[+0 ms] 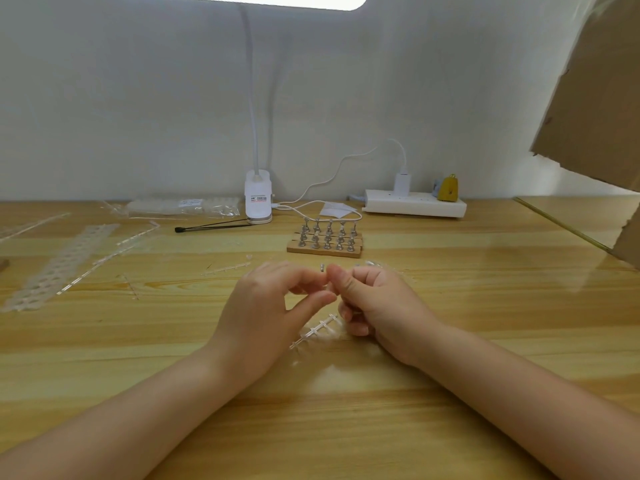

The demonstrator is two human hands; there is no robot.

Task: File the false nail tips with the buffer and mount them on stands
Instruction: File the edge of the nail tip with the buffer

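Hands meet above the middle of the wooden table [450,393], fingertips almost touching. Left hand [266,317] has its thumb and forefinger curled toward each other, and the right hand [374,303] has its fingers curled in with the thumb raised; between the two thumbs sits something small and clear, probably a nail tip, though the blur keeps me from saying which hand pinches it. A small metal stand piece [322,267] shows just beyond the fingertips, on the far side, and I cannot tell whether it is held or lies on the table. Below the hands, on the near side and partly under the right fingers, lies a clear strip of nail tips [317,330].

Farther off, just beyond the hands, stands a wooden block of metal stands [327,239]. To the far left lie clear plastic strips [62,265] and a bag of tips [183,206]. A white clip lamp [258,199] stands at the far edge, with a black-tipped tool [211,226] beside it and a white power strip [415,204] to the right.
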